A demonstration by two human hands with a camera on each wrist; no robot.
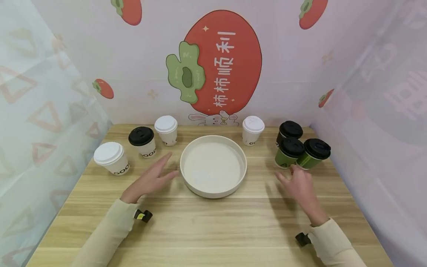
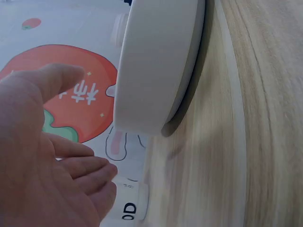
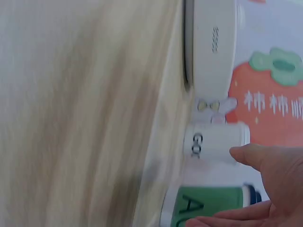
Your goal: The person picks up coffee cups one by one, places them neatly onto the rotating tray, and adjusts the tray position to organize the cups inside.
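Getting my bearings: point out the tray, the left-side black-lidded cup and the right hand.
Tray (image 1: 213,163), head view: bare floor.
Black-lidded cup (image 1: 141,138), head view: lid.
Right hand (image 1: 301,186), head view: its back.

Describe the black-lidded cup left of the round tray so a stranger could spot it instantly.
Find the round cream tray on the wooden table. Left of it, the black-lidded cup stands between a nearer white-lidded cup and a farther one. All three bodies are white; only this one's lid is black.

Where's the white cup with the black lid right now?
The white cup with the black lid is on the left side of the head view, beyond the left hand, between two white-lidded cups.
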